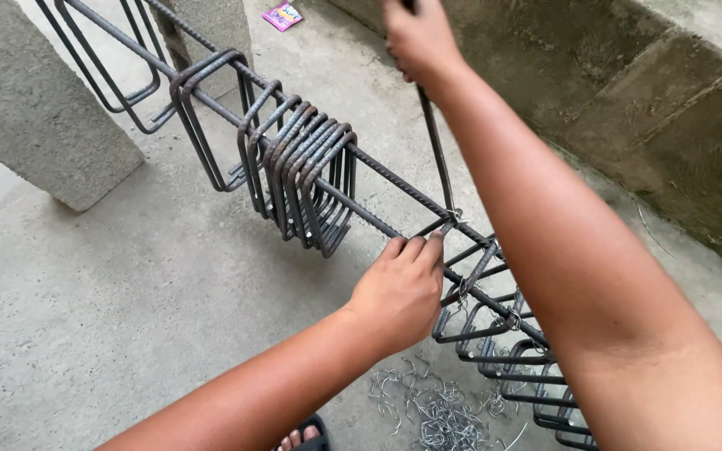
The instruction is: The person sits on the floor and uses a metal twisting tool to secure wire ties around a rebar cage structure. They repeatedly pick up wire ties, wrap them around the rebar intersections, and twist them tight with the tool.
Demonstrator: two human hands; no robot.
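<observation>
While the long ribbed steel bar [394, 185] runs diagonally | thin tie wire [449, 219] is pinched by left hand [399, 292] | rod above is gripped by right hand [418, 38]

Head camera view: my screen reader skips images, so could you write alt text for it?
A person's left hand pinches a wire tie where a stirrup meets a long ribbed steel bar, while the right hand grips a thin rod reaching down to that joint. Loose stirrups hang bunched on the bar, and cut wire pieces lie on the concrete floor.

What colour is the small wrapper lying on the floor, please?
Pink and purple wrapper, head view.
</observation>
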